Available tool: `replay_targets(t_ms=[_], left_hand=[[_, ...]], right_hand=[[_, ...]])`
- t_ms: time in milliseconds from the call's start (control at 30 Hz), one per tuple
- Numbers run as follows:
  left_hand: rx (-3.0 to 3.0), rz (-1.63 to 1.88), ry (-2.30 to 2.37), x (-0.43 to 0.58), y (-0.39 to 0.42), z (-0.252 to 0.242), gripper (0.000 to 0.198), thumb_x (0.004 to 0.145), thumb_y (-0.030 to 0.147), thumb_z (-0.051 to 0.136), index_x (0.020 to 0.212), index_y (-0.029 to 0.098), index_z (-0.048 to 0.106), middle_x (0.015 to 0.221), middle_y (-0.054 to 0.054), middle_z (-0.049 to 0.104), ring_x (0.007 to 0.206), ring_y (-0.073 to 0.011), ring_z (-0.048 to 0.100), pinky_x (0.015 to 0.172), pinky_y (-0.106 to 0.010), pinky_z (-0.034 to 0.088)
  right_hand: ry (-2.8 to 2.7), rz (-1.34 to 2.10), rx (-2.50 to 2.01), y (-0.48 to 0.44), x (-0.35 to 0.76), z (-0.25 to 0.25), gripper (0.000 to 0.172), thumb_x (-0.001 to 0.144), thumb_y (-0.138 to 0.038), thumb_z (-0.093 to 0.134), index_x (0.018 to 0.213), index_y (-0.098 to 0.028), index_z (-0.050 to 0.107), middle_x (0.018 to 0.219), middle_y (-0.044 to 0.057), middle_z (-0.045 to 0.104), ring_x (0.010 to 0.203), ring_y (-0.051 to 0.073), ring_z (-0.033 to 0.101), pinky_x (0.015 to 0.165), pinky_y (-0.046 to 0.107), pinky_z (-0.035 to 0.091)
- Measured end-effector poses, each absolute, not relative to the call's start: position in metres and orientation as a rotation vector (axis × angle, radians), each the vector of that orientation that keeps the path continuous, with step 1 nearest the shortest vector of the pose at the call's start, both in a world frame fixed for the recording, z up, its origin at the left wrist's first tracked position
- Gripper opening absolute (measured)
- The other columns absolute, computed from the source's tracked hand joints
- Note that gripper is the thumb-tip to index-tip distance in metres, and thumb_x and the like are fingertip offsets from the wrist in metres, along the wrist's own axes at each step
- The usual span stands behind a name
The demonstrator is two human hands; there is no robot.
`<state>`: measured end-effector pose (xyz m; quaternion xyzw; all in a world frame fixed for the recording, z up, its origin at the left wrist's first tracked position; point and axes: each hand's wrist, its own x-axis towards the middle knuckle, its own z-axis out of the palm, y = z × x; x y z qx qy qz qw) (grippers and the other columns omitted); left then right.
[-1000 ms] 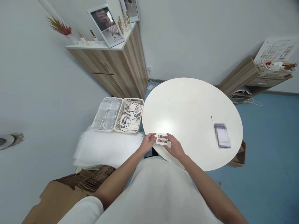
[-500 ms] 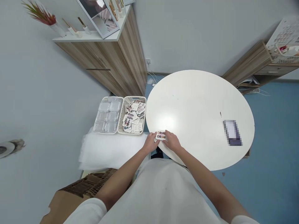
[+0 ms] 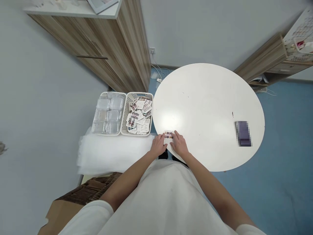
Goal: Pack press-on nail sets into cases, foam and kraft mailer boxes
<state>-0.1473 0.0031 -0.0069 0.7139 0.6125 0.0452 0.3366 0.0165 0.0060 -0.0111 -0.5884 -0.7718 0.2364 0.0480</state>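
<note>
A small white card of press-on nails [image 3: 169, 134], with two rows of purple, brown and yellowish nails, is at the near left edge of the round white table [image 3: 207, 104]. My left hand [image 3: 158, 145] has its fingertips at the card's left side, its thumb lower down. Against the right side of the card are the fingers of my right hand [image 3: 180, 145], the thumb bent inward below it. The card is held between both hands, close to the tabletop. Whether its underside rests on the table cannot be made out.
Left of the table, a white basket [image 3: 124, 119] holds many nail cards [image 3: 139, 116]. Beside it, another basket holds clear plastic boxes [image 3: 107, 114]. White sheets [image 3: 114, 153] lie nearer, above a cardboard box [image 3: 61, 215]. A pixelated dark object [image 3: 243, 133] lies on the table's right.
My view has tilted down. The card sits slightly farther onto the table, and my thumbs have drawn away from its lower edge. The pixelated object's pale area is now dark.
</note>
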Motion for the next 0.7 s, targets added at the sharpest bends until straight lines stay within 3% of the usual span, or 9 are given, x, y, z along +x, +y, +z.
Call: replay_targets(t_ms=[233,700], left_hand=[[2.057,0.157,1.491,-0.153,-0.015,0.001,0.052,0.077,0.024,0.048,0.128,0.02,0.036,0.135,-0.011,0.036,0.125,-0.0282,0.028,0.097,-0.043,0.023],[2.095,0.134,1.569,-0.162,0.011,-0.003,0.054,0.083,0.031,0.038,0.133,0.013,0.031,0.14,-0.013,0.029,0.132,-0.0293,0.014,0.1,-0.046,0.013]], right_hand=[[-2.426,0.68,-1.774,-0.017,0.023,-0.004,0.047,0.077,-0.036,0.048,0.122,-0.021,0.042,0.138,0.011,0.034,0.122,0.029,0.03,0.091,0.043,0.029],[-2.51,0.631,-1.775,0.014,-0.008,-0.002,0.045,0.081,-0.035,0.042,0.123,-0.019,0.041,0.14,0.013,0.03,0.124,0.03,0.026,0.093,0.045,0.02]])
